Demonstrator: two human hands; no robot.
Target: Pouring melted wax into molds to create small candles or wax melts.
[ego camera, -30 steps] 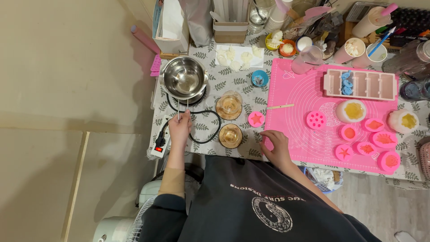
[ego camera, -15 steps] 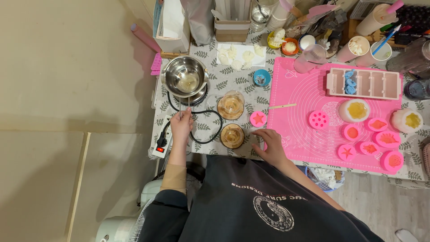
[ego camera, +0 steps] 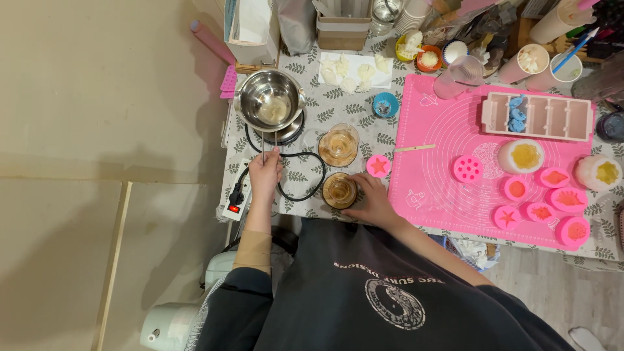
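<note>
My left hand [ego camera: 264,173] grips the thin wire handle of a steel melting pot [ego camera: 268,101] that sits on a small black hotplate [ego camera: 289,132] at the table's left end. The pot holds a pale, partly melted mass. My right hand [ego camera: 369,198] rests against the right side of the nearer glass jar [ego camera: 338,190], which holds amber liquid. A second, taller glass jar [ego camera: 338,144] with amber liquid stands just behind it. A small pink star mould [ego camera: 377,166] lies right of the jars.
A pink silicone mat [ego camera: 442,156] carries several round pink moulds [ego camera: 541,211], a long pink tray mould [ego camera: 538,117] and a wooden stick [ego camera: 414,148]. A white power strip [ego camera: 234,201] and black cable [ego camera: 311,170] lie by my left hand. Cups, boxes and white wax chunks [ego camera: 354,73] crowd the back.
My right hand has slid left off the pink mat's edge onto the nearer glass jar. My left hand stays on the pot handle.
</note>
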